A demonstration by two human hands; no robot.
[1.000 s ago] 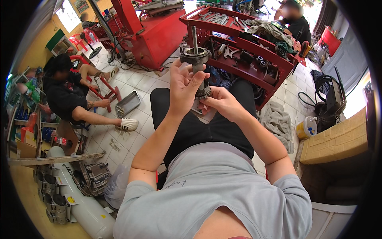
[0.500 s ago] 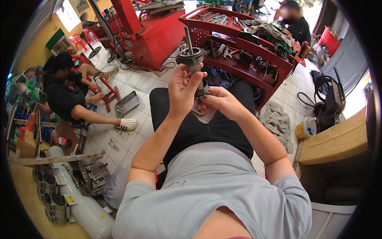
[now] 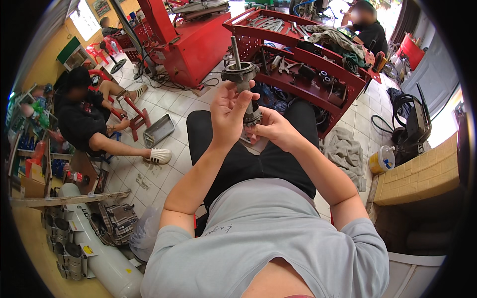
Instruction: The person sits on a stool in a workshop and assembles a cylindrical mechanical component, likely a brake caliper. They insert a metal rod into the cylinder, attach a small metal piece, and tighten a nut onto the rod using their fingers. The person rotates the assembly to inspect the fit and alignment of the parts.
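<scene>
In front of me, above my lap, I hold a dark metal hub-like part (image 3: 240, 73) upright. Its top is a wide ring-shaped flange, and a bare steel shaft (image 3: 235, 52) stands up out of the ring. My left hand (image 3: 231, 107) is wrapped round the narrow middle, just under the flange, with the thumb along the near side. Lower down, my right hand (image 3: 271, 126) pinches the part's smaller toothed-looking end from the right. My fingers hide much of that lower end, so its exact shape is hard to make out.
A red tool cart (image 3: 308, 57) with wrenches and loose parts stands ahead. At left a person (image 3: 82, 111) sits by a grey metal tray (image 3: 160, 130). Grey rags (image 3: 344, 154) and a plastic bucket (image 3: 381, 160) lie right; a white cylinder (image 3: 102, 238) lies lower left.
The metal part has dipped very slightly, and my right-hand fingers have shifted a little at its lower end. My left hand keeps its grip. The seated person's arms have moved.
</scene>
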